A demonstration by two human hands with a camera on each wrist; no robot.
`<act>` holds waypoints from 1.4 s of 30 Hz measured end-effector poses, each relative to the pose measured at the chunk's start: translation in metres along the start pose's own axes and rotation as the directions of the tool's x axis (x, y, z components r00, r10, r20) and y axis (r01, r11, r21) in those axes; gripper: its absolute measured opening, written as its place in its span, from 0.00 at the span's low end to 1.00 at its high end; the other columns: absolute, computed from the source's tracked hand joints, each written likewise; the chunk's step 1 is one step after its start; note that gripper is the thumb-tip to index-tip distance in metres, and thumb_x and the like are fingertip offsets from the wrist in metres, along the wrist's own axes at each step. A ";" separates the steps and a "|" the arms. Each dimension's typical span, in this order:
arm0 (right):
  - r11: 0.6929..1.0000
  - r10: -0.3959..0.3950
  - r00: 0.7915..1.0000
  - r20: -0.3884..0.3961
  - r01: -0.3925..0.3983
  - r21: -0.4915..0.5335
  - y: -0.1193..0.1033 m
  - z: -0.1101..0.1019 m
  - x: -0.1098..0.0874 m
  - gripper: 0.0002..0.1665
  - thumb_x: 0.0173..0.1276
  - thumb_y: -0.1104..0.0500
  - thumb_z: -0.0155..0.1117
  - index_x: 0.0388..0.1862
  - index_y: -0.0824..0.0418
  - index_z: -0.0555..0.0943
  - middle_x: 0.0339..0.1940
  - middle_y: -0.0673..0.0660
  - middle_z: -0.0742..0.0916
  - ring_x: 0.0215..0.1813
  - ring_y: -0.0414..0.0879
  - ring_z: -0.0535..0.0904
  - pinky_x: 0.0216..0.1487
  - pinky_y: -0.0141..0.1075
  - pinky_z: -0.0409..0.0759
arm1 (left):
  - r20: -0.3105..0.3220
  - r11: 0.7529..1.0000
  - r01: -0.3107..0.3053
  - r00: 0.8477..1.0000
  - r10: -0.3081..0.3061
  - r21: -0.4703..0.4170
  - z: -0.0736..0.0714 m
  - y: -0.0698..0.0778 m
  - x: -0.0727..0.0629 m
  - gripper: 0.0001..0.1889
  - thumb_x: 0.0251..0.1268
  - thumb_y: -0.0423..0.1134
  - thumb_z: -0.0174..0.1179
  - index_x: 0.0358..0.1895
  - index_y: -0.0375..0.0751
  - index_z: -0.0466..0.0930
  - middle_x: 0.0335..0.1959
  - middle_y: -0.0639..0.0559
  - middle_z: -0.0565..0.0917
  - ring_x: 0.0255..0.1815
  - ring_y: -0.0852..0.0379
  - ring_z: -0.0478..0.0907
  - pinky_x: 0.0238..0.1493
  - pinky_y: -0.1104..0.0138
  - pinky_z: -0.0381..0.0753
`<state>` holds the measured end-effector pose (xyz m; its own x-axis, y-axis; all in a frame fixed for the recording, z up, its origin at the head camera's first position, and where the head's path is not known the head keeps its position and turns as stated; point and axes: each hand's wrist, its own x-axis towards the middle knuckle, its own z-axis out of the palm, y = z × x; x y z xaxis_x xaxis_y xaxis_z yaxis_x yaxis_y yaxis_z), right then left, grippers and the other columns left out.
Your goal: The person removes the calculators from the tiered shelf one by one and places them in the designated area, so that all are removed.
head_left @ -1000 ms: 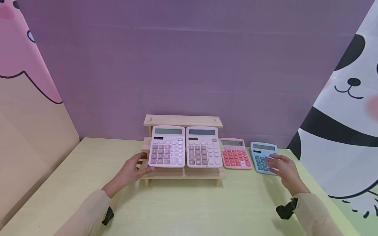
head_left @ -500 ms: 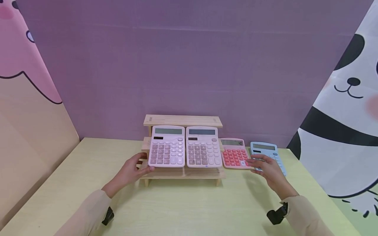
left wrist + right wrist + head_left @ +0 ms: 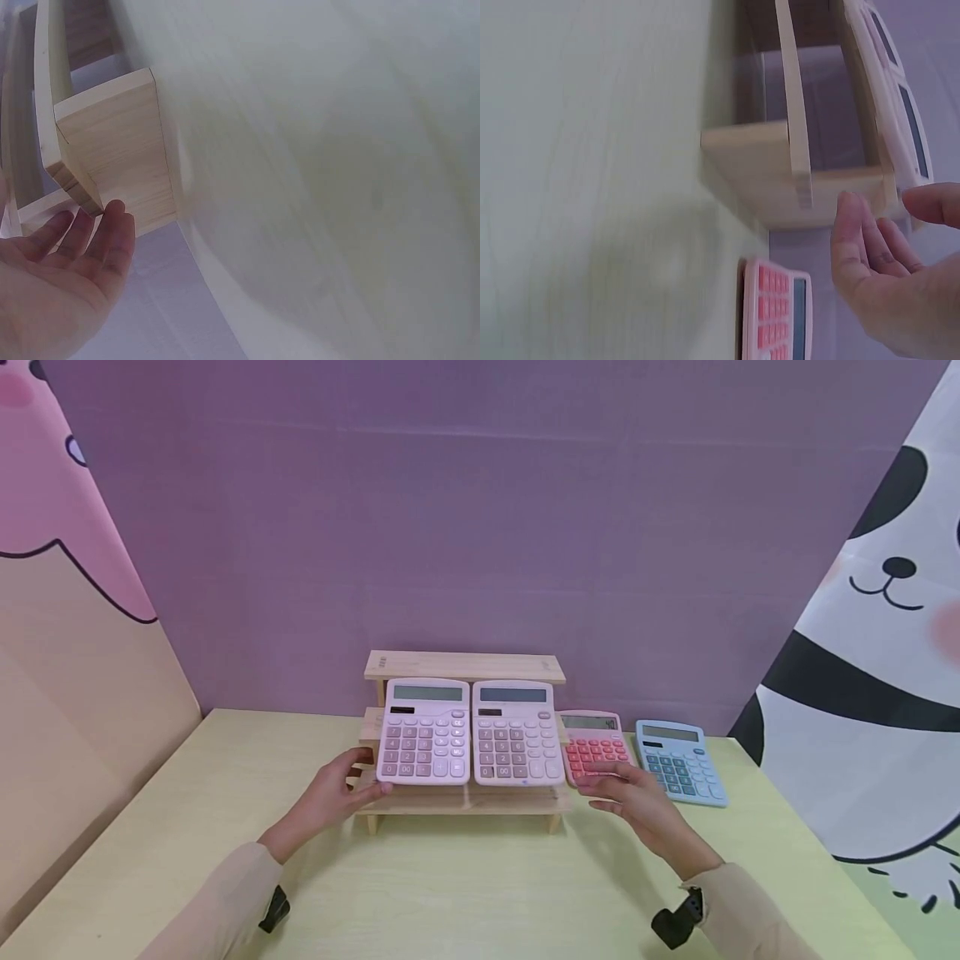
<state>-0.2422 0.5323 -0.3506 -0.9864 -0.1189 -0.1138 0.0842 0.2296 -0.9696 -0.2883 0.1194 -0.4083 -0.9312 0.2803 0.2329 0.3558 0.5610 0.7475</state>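
Two pale pink calculators, the left calculator (image 3: 423,732) and the right calculator (image 3: 517,733), lean side by side on a stepped wooden rack (image 3: 465,665). My left hand (image 3: 330,789) is at the rack's left end, its thumb by the left calculator's lower corner. In the left wrist view its loosely bent fingers (image 3: 112,236) meet the end of a plank. My right hand (image 3: 637,802) hovers in front of a pink calculator with red keys (image 3: 596,752), covering its lower part. Seen from the right wrist, its thumb and fingers are apart, with nothing between them, near the rack's right end.
A blue calculator (image 3: 678,764) lies on the table (image 3: 465,893) right of the red-keyed one. Behind the rack rises a purple backdrop (image 3: 465,527). A panda-printed panel (image 3: 885,693) stands at the right and a pink-and-beige panel (image 3: 67,693) at the left.
My right hand has moved left, from over the blue calculator to in front of the red-keyed one, uncovering the blue one. My left hand, the rack and the calculators have stayed put.
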 end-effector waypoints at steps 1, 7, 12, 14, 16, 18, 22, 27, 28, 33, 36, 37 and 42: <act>1.000 -0.009 1.000 0.021 0.009 0.002 0.000 0.003 0.000 0.24 0.71 0.63 0.45 0.62 0.72 0.61 0.51 0.59 0.82 0.49 0.43 0.81 0.53 0.38 0.79 | -0.001 1.000 0.001 1.000 -0.001 0.002 0.000 0.000 0.000 0.38 0.52 0.55 0.64 0.60 0.34 0.64 0.56 0.39 0.73 0.53 0.42 0.74 0.52 0.53 0.77; 0.995 -0.045 0.992 0.122 0.033 0.095 0.000 0.019 0.002 0.28 0.69 0.64 0.48 0.65 0.75 0.57 0.49 0.59 0.82 0.51 0.47 0.80 0.55 0.39 0.78 | 0.000 1.000 0.003 1.000 -0.003 0.017 0.001 -0.003 0.001 0.38 0.51 0.55 0.64 0.61 0.34 0.64 0.56 0.39 0.73 0.53 0.42 0.74 0.53 0.53 0.77; 0.991 -0.028 0.992 0.119 0.012 0.134 -0.005 0.027 0.002 0.30 0.69 0.64 0.49 0.65 0.75 0.56 0.48 0.55 0.81 0.50 0.43 0.80 0.56 0.39 0.77 | 0.003 1.000 0.002 1.000 -0.002 0.017 0.001 -0.003 0.002 0.39 0.52 0.55 0.63 0.61 0.33 0.64 0.56 0.39 0.73 0.53 0.42 0.74 0.53 0.54 0.77; 0.990 -0.027 0.993 0.115 0.010 0.144 -0.007 0.029 0.001 0.29 0.69 0.64 0.48 0.65 0.75 0.55 0.50 0.58 0.80 0.50 0.44 0.80 0.57 0.39 0.77 | 0.005 1.000 0.004 1.000 -0.004 0.013 0.001 -0.002 0.002 0.39 0.51 0.55 0.64 0.61 0.33 0.64 0.56 0.39 0.73 0.53 0.42 0.74 0.52 0.54 0.77; 0.987 -0.024 0.994 0.110 0.006 0.158 -0.008 0.031 0.001 0.29 0.69 0.65 0.48 0.65 0.76 0.55 0.50 0.58 0.79 0.51 0.45 0.80 0.57 0.39 0.77 | 0.005 1.000 0.008 1.000 -0.008 0.010 0.001 -0.002 0.002 0.39 0.51 0.56 0.64 0.61 0.33 0.64 0.56 0.39 0.73 0.53 0.43 0.74 0.52 0.54 0.77; 0.985 -0.016 0.994 0.104 -0.002 0.172 -0.009 0.033 0.001 0.28 0.69 0.66 0.47 0.64 0.76 0.55 0.49 0.57 0.80 0.50 0.46 0.81 0.56 0.39 0.77 | 0.008 1.000 0.010 1.000 -0.010 0.009 0.000 -0.002 0.002 0.39 0.51 0.56 0.63 0.61 0.34 0.64 0.56 0.39 0.73 0.53 0.42 0.74 0.52 0.54 0.77; 0.979 0.007 0.996 0.083 -0.024 0.201 -0.009 0.035 0.003 0.27 0.69 0.66 0.48 0.63 0.76 0.57 0.44 0.54 0.80 0.48 0.45 0.81 0.55 0.38 0.77 | 0.009 1.000 0.010 1.000 -0.010 0.007 0.001 -0.002 0.001 0.38 0.52 0.56 0.63 0.61 0.34 0.64 0.57 0.39 0.73 0.53 0.42 0.74 0.52 0.54 0.77; 0.972 0.032 0.998 0.058 -0.044 0.230 -0.009 0.037 0.005 0.27 0.69 0.65 0.48 0.64 0.74 0.57 0.45 0.54 0.80 0.46 0.44 0.81 0.54 0.37 0.78 | 0.010 1.000 0.009 1.000 -0.009 0.000 0.000 -0.001 0.001 0.38 0.52 0.55 0.63 0.61 0.35 0.64 0.57 0.40 0.73 0.53 0.43 0.74 0.52 0.54 0.77; 0.971 0.034 0.998 0.057 -0.047 0.236 -0.008 0.037 0.005 0.28 0.69 0.65 0.48 0.64 0.74 0.57 0.45 0.53 0.80 0.46 0.44 0.81 0.54 0.37 0.78 | 0.009 1.000 0.009 1.000 -0.009 0.000 0.000 -0.001 0.001 0.38 0.52 0.55 0.63 0.61 0.35 0.64 0.57 0.39 0.73 0.53 0.43 0.74 0.52 0.54 0.77; 0.954 0.041 0.997 0.066 -0.059 0.295 -0.008 0.039 0.007 0.27 0.69 0.66 0.46 0.64 0.74 0.57 0.43 0.52 0.81 0.45 0.43 0.81 0.52 0.35 0.79 | 0.008 1.000 0.003 1.000 -0.003 0.008 0.000 -0.001 0.000 0.37 0.52 0.55 0.63 0.61 0.34 0.64 0.56 0.39 0.73 0.53 0.43 0.73 0.53 0.54 0.77; 0.944 0.035 0.997 0.075 -0.058 0.325 -0.008 0.039 0.008 0.26 0.69 0.67 0.45 0.64 0.74 0.56 0.42 0.52 0.81 0.44 0.43 0.81 0.52 0.34 0.79 | 0.007 1.000 0.003 1.000 -0.003 0.006 0.000 0.000 0.000 0.37 0.52 0.55 0.63 0.60 0.34 0.64 0.57 0.39 0.73 0.53 0.43 0.73 0.53 0.54 0.77; 0.941 0.034 0.997 0.075 -0.057 0.333 -0.008 0.039 0.008 0.26 0.69 0.67 0.45 0.64 0.74 0.56 0.43 0.52 0.81 0.44 0.43 0.81 0.52 0.34 0.79 | 0.006 1.000 0.005 1.000 -0.005 0.003 0.000 0.000 0.000 0.37 0.52 0.54 0.64 0.60 0.34 0.64 0.57 0.39 0.73 0.53 0.43 0.74 0.53 0.54 0.77; 0.930 0.033 0.997 0.065 -0.054 0.363 -0.007 0.039 0.009 0.25 0.69 0.68 0.46 0.63 0.74 0.58 0.43 0.52 0.81 0.42 0.43 0.81 0.52 0.34 0.79 | 0.002 1.000 0.006 1.000 -0.006 -0.001 0.001 0.000 -0.001 0.37 0.52 0.54 0.64 0.60 0.35 0.64 0.57 0.40 0.73 0.53 0.43 0.74 0.53 0.54 0.77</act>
<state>-0.2458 0.4919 -0.3528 -0.9719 -0.1733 -0.1596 0.1833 -0.1306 -0.9744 -0.2874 0.1200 -0.4088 -0.9331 0.2790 0.2270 0.3502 0.5617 0.7496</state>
